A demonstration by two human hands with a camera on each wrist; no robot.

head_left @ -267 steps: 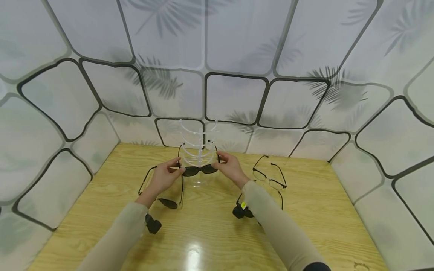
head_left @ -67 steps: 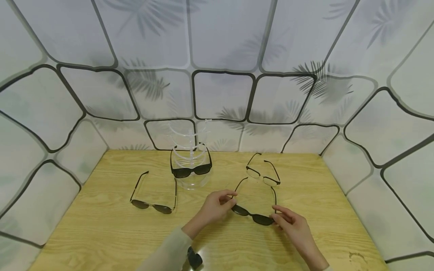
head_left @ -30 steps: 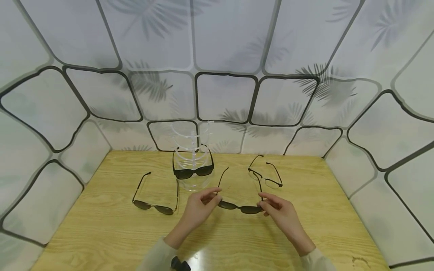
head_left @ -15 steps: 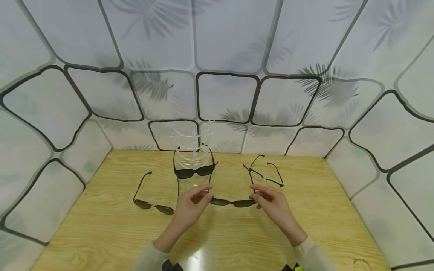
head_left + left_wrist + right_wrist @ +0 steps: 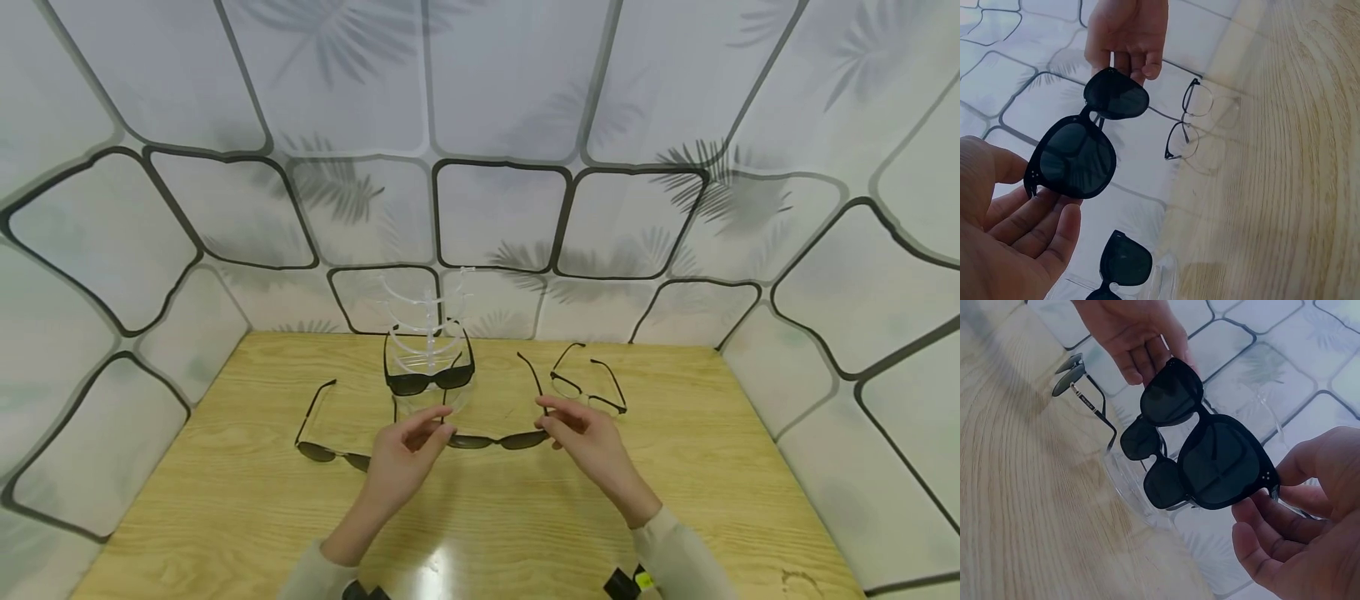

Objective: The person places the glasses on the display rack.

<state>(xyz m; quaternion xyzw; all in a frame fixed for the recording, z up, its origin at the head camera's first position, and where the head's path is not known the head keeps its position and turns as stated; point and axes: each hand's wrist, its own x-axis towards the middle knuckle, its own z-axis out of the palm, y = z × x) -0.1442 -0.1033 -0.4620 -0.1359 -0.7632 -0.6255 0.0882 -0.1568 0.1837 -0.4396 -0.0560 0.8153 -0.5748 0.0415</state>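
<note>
Pale backdrop on three sides, printed with black and grey rounded outlines and leaf shapes, behind a light wood-grain counter. Left to right: metal sunglasses lie on the counter with arms unfolded, one lens partly covered by the left hand. That hand pinches the left end of the black sunglasses, near the hinge. Beyond it is a clear stand, dark sunglasses sitting low on it. The black sunglasses are held up off the counter, in front of and a bit right of the stand, arms unfolded toward the backdrop. Right hand pinches their other end; eyeglasses lie just beyond it. Risks, my guess: the left arm tip could snag the stand or its pair if pushed forward, tipping what looks like a light stand; uneven pull could splay the hinges; a loose pinch could drop or smudge the lenses. Materials: thin dark wire with teardrop lenses at left; see-through plastic stand with curved tiers; glossy thick rims with dots at the corner on the held pair; dark-browed, thin-rimmed clear lenses at right.
</note>
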